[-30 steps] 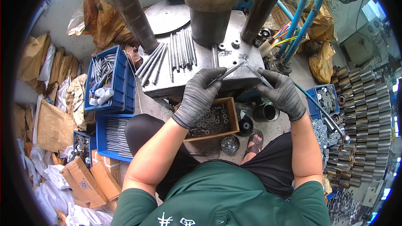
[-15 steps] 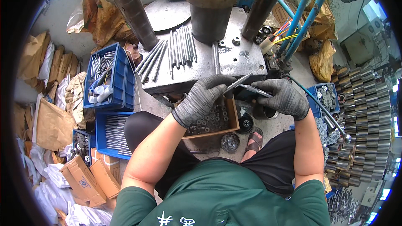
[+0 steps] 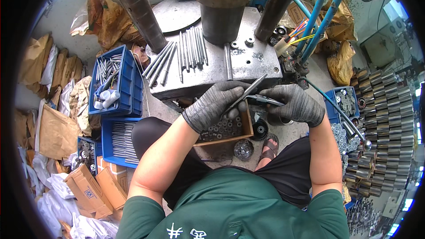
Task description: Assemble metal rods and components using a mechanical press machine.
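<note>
In grey knit gloves, both my hands are closed in front of the press table. My left hand (image 3: 220, 102) grips a slim metal shaft (image 3: 250, 87), its upper end slanting up to the right. A second metal shaft (image 3: 269, 101) lies in my right hand (image 3: 295, 102), its left end reaching to the fingers of my left hand. The two shafts cross or nearly meet between the hands; whether they touch I cannot tell. Just beyond, several similar shafts (image 3: 191, 52) lie in a row on the steel press table (image 3: 256, 67).
Below my hands stands a wooden box (image 3: 221, 140) of small round parts, beside a bowl of metal bits (image 3: 243, 149). Blue crates (image 3: 136, 79) with shafts stand left. A thick press ram (image 3: 222, 13) rises at the back. Stacked metal cylinders (image 3: 380, 137) fill the right.
My left hand has tilted its shaft more steeply, and its lower end now shows below the fingers. My right hand has shifted slightly left, its shaft closer to the left hand.
</note>
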`<state>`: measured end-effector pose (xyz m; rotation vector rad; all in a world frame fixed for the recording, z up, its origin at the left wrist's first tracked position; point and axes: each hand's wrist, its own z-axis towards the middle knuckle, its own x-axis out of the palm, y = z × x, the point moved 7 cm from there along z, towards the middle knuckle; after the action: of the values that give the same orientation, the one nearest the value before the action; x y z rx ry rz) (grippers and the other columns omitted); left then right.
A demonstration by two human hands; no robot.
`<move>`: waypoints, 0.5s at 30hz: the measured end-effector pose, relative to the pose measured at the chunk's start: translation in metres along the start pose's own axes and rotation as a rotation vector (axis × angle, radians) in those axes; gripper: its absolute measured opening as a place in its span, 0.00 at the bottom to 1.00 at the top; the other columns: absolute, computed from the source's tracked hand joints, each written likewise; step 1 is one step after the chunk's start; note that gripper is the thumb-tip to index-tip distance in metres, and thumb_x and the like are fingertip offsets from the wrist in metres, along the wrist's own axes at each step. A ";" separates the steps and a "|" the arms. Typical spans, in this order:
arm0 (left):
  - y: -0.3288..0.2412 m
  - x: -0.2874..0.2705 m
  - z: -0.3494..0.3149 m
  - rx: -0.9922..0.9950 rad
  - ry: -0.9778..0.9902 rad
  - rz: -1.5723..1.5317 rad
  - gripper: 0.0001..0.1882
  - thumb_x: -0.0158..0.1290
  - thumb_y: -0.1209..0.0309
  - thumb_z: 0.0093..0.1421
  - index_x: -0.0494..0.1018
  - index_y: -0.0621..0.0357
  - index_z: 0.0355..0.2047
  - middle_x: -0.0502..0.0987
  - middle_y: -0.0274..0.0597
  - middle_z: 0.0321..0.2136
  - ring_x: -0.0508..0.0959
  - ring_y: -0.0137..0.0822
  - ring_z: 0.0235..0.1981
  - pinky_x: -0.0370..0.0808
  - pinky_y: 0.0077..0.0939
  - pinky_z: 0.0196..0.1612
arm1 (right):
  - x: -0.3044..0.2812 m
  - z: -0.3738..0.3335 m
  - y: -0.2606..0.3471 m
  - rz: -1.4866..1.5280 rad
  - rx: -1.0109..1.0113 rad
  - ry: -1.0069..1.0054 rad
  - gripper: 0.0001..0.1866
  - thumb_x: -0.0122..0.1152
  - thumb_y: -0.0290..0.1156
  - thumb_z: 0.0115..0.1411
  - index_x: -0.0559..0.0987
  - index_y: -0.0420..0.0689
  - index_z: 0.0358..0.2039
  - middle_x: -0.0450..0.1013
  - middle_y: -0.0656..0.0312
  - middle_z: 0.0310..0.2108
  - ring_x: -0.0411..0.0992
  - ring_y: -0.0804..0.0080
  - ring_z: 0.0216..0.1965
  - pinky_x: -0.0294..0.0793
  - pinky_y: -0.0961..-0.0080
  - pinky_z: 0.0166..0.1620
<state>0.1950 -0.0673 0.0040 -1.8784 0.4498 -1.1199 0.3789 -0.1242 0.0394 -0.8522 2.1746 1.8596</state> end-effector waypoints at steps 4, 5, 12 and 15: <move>-0.002 0.005 0.000 0.003 -0.001 -0.021 0.22 0.48 0.62 0.72 0.69 0.66 0.58 0.78 0.34 0.23 0.69 0.18 0.13 0.63 0.09 0.15 | -0.005 0.000 0.014 -0.187 -0.147 -0.017 0.24 0.70 0.24 0.53 0.81 0.41 0.52 0.81 0.58 0.35 0.77 0.79 0.34 0.79 0.77 0.39; -0.004 0.006 -0.001 0.003 -0.002 -0.020 0.22 0.48 0.62 0.72 0.69 0.66 0.58 0.78 0.34 0.23 0.69 0.18 0.13 0.63 0.09 0.15 | -0.005 -0.001 0.017 -0.186 -0.148 -0.016 0.24 0.70 0.24 0.53 0.81 0.41 0.52 0.81 0.58 0.35 0.77 0.79 0.34 0.79 0.77 0.39; -0.002 0.007 0.002 -0.035 -0.028 0.054 0.19 0.48 0.61 0.73 0.71 0.63 0.55 0.76 0.33 0.21 0.67 0.17 0.12 0.60 0.09 0.13 | -0.012 -0.007 0.029 -0.231 -0.150 -0.072 0.23 0.72 0.25 0.52 0.81 0.40 0.51 0.82 0.55 0.37 0.78 0.75 0.36 0.79 0.75 0.42; -0.001 0.007 0.000 -0.039 -0.026 0.057 0.20 0.47 0.60 0.73 0.71 0.63 0.55 0.75 0.33 0.21 0.67 0.17 0.12 0.61 0.09 0.13 | -0.013 -0.009 0.033 -0.244 -0.126 -0.061 0.23 0.72 0.26 0.52 0.81 0.40 0.51 0.82 0.56 0.37 0.78 0.75 0.36 0.79 0.75 0.41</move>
<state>0.1985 -0.0716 0.0084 -1.9002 0.5101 -1.0547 0.3751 -0.1260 0.0756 -1.0196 1.8403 1.8875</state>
